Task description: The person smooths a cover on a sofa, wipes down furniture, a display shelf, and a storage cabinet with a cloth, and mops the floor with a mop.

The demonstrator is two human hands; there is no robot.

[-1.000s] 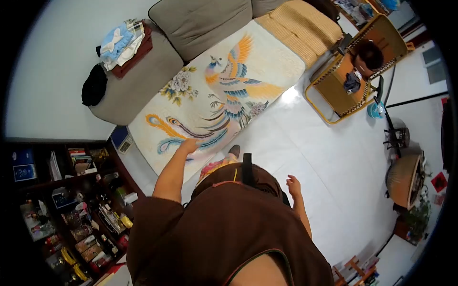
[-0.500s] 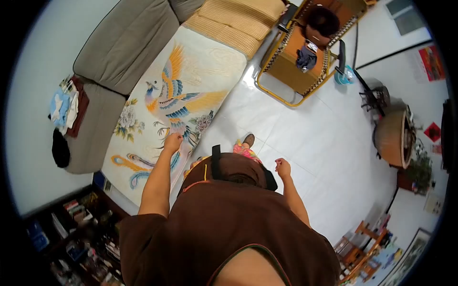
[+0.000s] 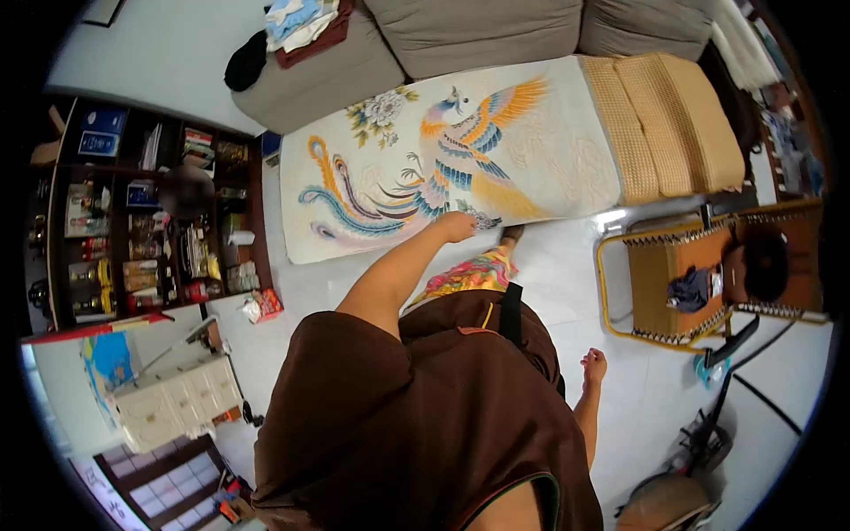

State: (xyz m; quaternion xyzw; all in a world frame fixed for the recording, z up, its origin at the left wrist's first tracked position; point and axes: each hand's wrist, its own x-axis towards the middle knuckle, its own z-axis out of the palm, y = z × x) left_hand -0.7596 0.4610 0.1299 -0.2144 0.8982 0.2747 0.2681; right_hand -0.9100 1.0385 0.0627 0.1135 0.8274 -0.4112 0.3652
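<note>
My left hand is closed in a loose fist and nothing shows in it. It is held in the air in front of the sofa seat cover, near its front edge; I cannot tell whether they touch. The cover is cream, printed with a phoenix and flowers. My right hand hangs at my side over the pale tiled floor, fingers half curled and slightly apart, holding nothing. Part of my colourful trouser leg and one shoe show below my brown top.
A folding lounge chair with a yellow frame stands to the right, dark cloth on it. Clothes lie on the grey sofa. A dark shelf unit and a red packet are at left. Woven mats cover the sofa's right part.
The view has turned left, so the sofa now runs across the top and the shelves show fully at left. The lounge chair has shifted lower right in view. Both hands remain free of objects.
</note>
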